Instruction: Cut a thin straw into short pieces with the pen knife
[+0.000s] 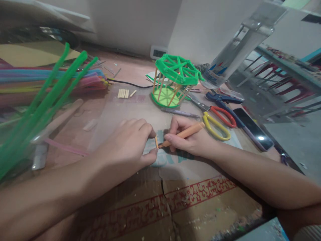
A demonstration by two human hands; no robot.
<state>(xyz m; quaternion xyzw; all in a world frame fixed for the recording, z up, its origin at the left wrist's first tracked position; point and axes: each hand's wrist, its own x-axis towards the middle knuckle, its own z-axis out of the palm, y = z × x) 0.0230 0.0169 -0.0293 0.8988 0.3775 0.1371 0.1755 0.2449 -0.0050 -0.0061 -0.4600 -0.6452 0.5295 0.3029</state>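
Observation:
Between the thumb and forefinger of my left hand point(132, 144) is a short, thin orange stick point(156, 142), held by its ends. My right hand point(187, 137) grips an orange marker point(189, 131), whose dark tip touches or nearly touches the stick's lower end. Beyond my hands stands a green round frame point(178, 70) with thin wooden posts between its top ring and base. Several short pale sticks point(123, 93) lie in a row behind my left hand, with one loose stick point(133, 93) beside them.
Scissors point(219, 125) with red and yellow handles, blue pliers point(223, 98) and a phone point(253, 129) lie at the right. A clear bottle point(230, 53) stands behind. Green pipe cleaners point(47, 97) rise at the left, before a colourful bundle point(87, 82). A pen point(180, 112) lies near the frame.

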